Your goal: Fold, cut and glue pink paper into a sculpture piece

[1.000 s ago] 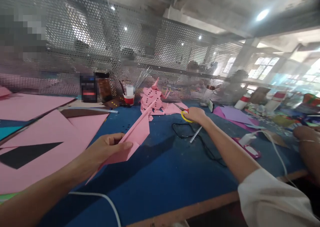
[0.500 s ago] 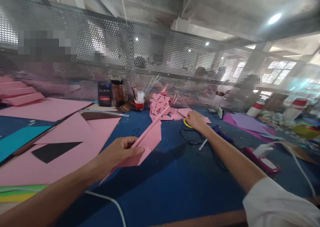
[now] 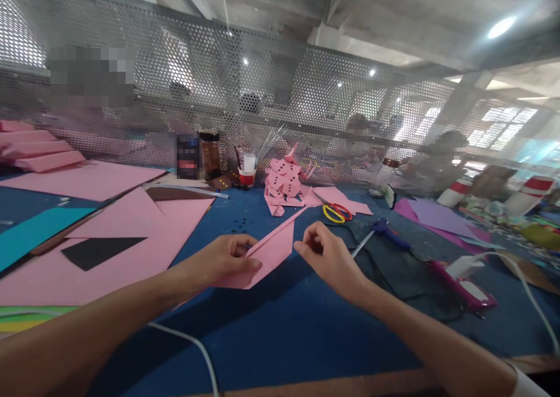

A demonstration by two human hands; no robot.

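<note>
My left hand (image 3: 230, 262) is closed on a folded piece of pink paper (image 3: 273, 251), thumb on the near face and fingers behind. The paper tilts up to the right, its narrow folded edge uppermost. Just right of it is my right hand (image 3: 330, 257), fingers loosely curled, thumb and forefinger apart, with nothing visible in them. It is close to the paper but does not appear to touch it. Scissors (image 3: 336, 212) with yellow and red handles lie beyond the right hand, beside pink paper scraps (image 3: 339, 197). A pink paper figure with black dots (image 3: 284, 178) stands behind the held paper.
Pink sheets (image 3: 175, 225) cover the left side, with a black piece (image 3: 102, 251) on top. A blue glue gun (image 3: 389, 234) and a magenta power strip (image 3: 466, 289) lie at right with cables. Jars, a cup (image 3: 247, 176) and a perforated metal screen (image 3: 297, 99) are at the back.
My right hand has left the scissors, which now lie on the table, and has come back toward the pink paper. The left hand still holds the paper in much the same pose.
</note>
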